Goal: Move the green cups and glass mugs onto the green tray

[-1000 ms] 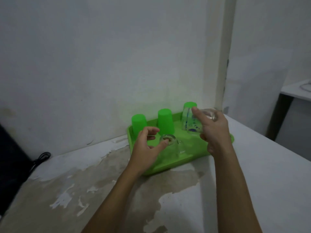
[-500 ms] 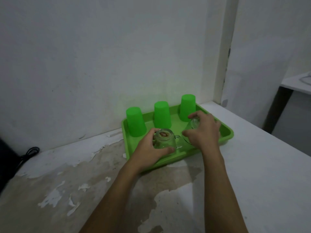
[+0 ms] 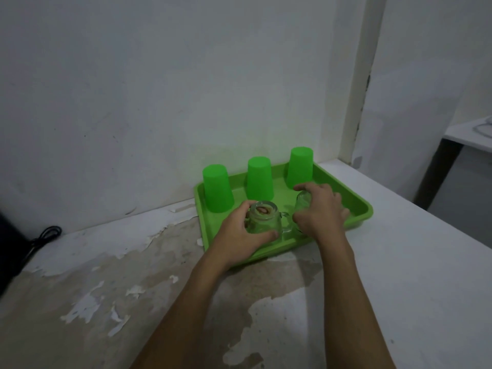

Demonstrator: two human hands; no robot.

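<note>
I count two glass mugs on the green tray, both in its near half. The left mug stands on the tray floor with its handle pointing right, and my left hand is wrapped around its left and near sides, fingers and thumb closed against the glass. The right mug is mostly covered by my right hand, which is cupped down over it with fingers curled around it; I take that for a grip, though the glass under the palm is hard to make out and I cannot tell which way up that mug sits. The two mugs are just beside each other, the left one's handle reaching toward the right one. Behind them I count three green cups, all upside down in a row along the far side of the tray: the left cup, the middle cup and the right cup, each apart from its neighbour. The right cup stands just behind my right hand's fingertips. The tray sits on a white table with worn, peeling patches, close against a white wall. A black cable lies at the table's far left edge.
</note>
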